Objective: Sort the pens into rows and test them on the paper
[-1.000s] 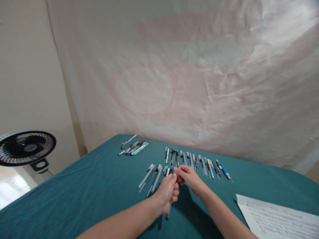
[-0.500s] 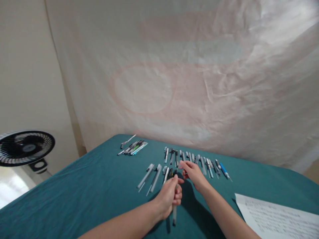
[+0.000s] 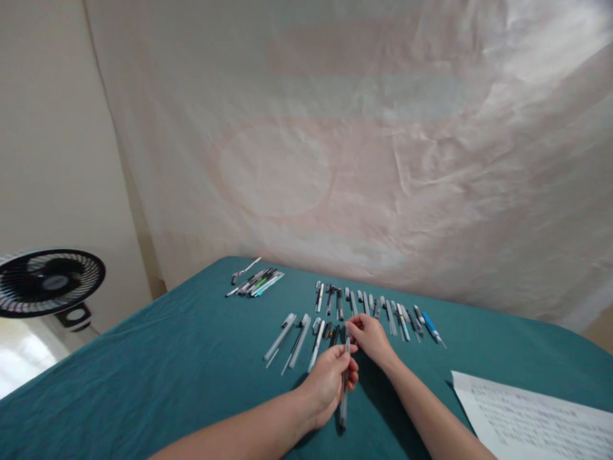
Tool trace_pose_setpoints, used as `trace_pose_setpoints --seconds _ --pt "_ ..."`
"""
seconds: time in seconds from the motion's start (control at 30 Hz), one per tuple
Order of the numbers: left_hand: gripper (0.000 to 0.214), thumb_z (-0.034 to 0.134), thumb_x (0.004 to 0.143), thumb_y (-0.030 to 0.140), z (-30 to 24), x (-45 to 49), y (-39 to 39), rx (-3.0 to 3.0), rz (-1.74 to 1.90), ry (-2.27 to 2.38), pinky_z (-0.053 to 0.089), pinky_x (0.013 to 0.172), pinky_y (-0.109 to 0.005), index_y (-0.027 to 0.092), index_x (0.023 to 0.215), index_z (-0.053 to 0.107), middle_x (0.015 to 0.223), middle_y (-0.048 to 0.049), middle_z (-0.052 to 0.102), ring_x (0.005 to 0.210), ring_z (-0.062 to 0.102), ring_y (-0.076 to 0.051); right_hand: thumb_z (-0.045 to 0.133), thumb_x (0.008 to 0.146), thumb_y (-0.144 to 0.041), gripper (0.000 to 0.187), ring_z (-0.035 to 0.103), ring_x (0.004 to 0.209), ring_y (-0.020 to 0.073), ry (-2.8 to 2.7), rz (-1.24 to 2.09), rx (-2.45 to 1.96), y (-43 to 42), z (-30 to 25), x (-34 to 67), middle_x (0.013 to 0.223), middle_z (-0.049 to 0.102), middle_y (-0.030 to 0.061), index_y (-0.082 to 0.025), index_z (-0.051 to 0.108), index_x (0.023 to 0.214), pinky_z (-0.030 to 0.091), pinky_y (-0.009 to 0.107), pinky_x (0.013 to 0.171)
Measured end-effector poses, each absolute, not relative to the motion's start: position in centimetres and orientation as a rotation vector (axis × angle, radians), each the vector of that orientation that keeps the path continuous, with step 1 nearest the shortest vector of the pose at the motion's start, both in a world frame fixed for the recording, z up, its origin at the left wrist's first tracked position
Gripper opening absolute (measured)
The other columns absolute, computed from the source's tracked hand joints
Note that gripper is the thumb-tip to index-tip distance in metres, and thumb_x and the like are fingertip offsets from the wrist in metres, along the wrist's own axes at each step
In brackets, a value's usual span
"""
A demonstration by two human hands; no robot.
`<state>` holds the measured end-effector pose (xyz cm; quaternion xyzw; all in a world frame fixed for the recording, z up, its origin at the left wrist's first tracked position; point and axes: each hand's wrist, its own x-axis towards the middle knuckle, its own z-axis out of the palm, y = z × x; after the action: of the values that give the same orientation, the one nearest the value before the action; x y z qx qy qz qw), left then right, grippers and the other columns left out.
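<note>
My left hand (image 3: 330,383) is closed around the grey see-through barrel of a pen (image 3: 343,409), which stands out below the fist with its dark end toward me. At the pen's far end, the thumb and fingertips of my right hand (image 3: 368,338) are pinched together on it; the exact part between them is too small to make out. Just left of my hands lie a white pen (image 3: 316,345) and some dark pen parts (image 3: 334,335), partly hidden by the left hand. Farther left are two clear pens (image 3: 299,342) with thin refills beside them.
Behind my hands runs a row of several pens (image 3: 390,317), with a blue pen (image 3: 431,324) at its right end. A pile of pens (image 3: 258,283) lies at the far left. A written sheet (image 3: 531,412) is at right; a black fan (image 3: 52,281) stands left of the table.
My right hand has come down to the pen's far end. The left hand has moved slightly right with the pen, uncovering more of the white pen.
</note>
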<state>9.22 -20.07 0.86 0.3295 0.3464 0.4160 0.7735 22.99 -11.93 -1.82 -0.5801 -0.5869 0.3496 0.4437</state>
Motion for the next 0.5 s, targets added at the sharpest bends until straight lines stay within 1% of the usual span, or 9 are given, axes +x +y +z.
trace_pose_setpoints --seconds 0.2,0.4,0.5 --pt "0.018 0.044 0.081 0.023 0.58 9.37 -20.14 0.741 0.902 0.744 0.028 0.05 -0.019 0.013 0.096 0.048 0.066 0.0009 0.049 0.052 0.044 -0.007 0.056 0.07 -0.03 0.013 0.051 0.037 0.0117 -1.487 0.839 -1.46 -12.16 -1.7 22.93 0.051 0.058 -0.0016 -0.017 0.058 0.07 0.04 0.022 0.036" --pt "0.019 0.044 0.081 0.024 0.43 9.32 -20.14 0.747 0.886 0.754 0.028 0.05 -0.019 0.014 0.097 0.047 0.066 0.0012 0.049 0.053 0.044 -0.007 0.053 0.071 -0.026 0.011 0.052 0.038 0.0119 -1.542 0.843 -1.466 -12.06 -1.85 23.05 0.053 0.058 -0.0007 -0.016 0.057 0.072 0.041 0.022 0.037" --pt "0.021 0.046 0.08 0.026 0.38 9.31 -20.14 0.747 0.892 0.753 0.028 0.051 -0.019 0.014 0.098 0.047 0.066 0.0014 0.049 0.053 0.044 -0.007 0.054 0.069 -0.021 0.012 0.053 0.042 0.0109 -1.587 0.843 -1.452 -12.02 -1.86 23.2 0.064 0.061 0.001 -0.016 0.058 0.079 0.041 0.021 0.039"
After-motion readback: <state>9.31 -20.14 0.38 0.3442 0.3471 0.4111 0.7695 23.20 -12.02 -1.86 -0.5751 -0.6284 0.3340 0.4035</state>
